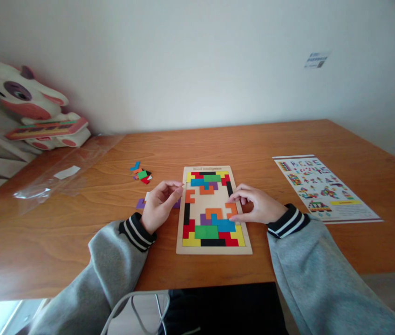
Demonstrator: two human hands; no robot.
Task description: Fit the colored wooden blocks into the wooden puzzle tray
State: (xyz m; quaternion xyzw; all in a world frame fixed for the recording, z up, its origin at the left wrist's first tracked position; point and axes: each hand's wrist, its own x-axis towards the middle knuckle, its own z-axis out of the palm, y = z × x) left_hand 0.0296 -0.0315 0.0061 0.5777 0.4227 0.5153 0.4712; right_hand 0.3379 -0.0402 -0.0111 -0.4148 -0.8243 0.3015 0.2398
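A wooden puzzle board [214, 250] lies flat in front of me, with coloured block pieces along its top, sides and bottom and bare wood in the middle. My right hand [255, 204] is at the board's right side, its thumb and fingertips on either side of an orange puzzle piece [231, 211]. At the left edge, my left hand [162, 203] hovers with thumb and index finger pinched together; anything between them is too small to make out. Partly hidden behind that hand are purple pieces [140, 204] on the table.
A small pile of coloured pieces [142, 174] lies left of the board. Farther left are a clear plastic bag [61, 179] and a cow-shaped toy keyboard [47, 130]. A printed pattern sheet [323, 188] rests on the wooden table [253, 144] at right. A wall stands behind.
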